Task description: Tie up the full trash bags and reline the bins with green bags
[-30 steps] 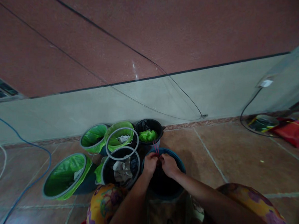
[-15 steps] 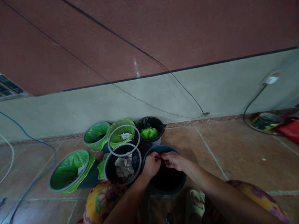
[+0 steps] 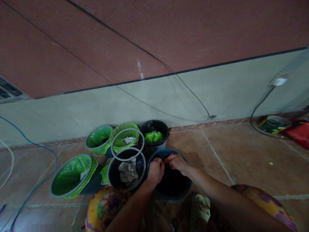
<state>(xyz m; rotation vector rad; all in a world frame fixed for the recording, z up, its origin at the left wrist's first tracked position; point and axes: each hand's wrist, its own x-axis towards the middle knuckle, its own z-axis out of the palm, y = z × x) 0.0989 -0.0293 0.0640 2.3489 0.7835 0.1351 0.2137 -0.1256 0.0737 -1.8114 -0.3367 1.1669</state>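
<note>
Both hands meet over the far part of a dark blue bin [image 3: 186,190] that stands between my knees. My left hand [image 3: 156,171] is closed at the bin's left side, knuckles up. My right hand [image 3: 176,162] has its fingers pinched together right beside it. Whatever the fingers grip is too small and dark to make out. The inside of the bin looks black. Just left of it is a dark bin [image 3: 111,181] with crumpled brownish paper [image 3: 128,172] in it, and a loose grey ring [image 3: 114,144] leans over its far rim.
Behind stand a black-lined bin [image 3: 157,124] holding a bright green bag and two green-lined bins [image 3: 99,149] [image 3: 115,135]. Another green-lined bin [image 3: 63,177] tilts at the left. A blue hose [image 3: 47,175] crosses the floor. A red bag [image 3: 303,134] lies at the far right.
The hands remain over the bin, with the right fingers shifted slightly left and up. The view has moved a little; the bins stay where they were.
</note>
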